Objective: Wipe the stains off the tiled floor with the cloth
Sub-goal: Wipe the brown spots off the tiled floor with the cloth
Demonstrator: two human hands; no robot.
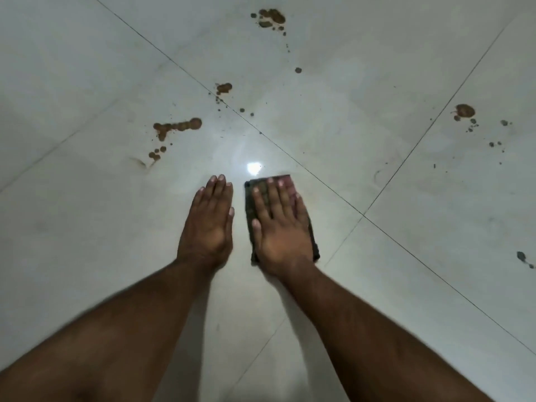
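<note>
Cloth: dark, folded cloth (250, 198) lying flat on the tiled floor (87, 227), near the middle of the view; most of it is covered by the right hand, so only its left edge, far corners and a strip by the wrist show. Its colour and weave are hard to make out in the dim light.
Right hand: right hand (280, 224) lies palm down on the cloth, fingers straight and close together, pressing it flat rather than gripping it; the little-finger side is blurred.
Left hand: left hand (208, 221) rests palm down on the bare tile just beside the cloth, apart from it, fingers straight and together, holding nothing.
Arms: both bare forearms run in from the bottom edge and are cut off there; elbows and body are out of view.
Stains: brown stain (177, 127) ahead and to the left of the hands, with small drops trailing toward them; a smaller blob (224, 87) farther on beside a tile joint; a large patch (271, 17) near the top edge; another (465, 111) far right with scattered specks; a dark spot (521, 256) near the right edge. All lie well apart from the cloth.
Floor detail: pale glossy tiles with thin dark joints; a bright glare spot (253, 168) just ahead of the fingertips washes out the surface there.
</note>
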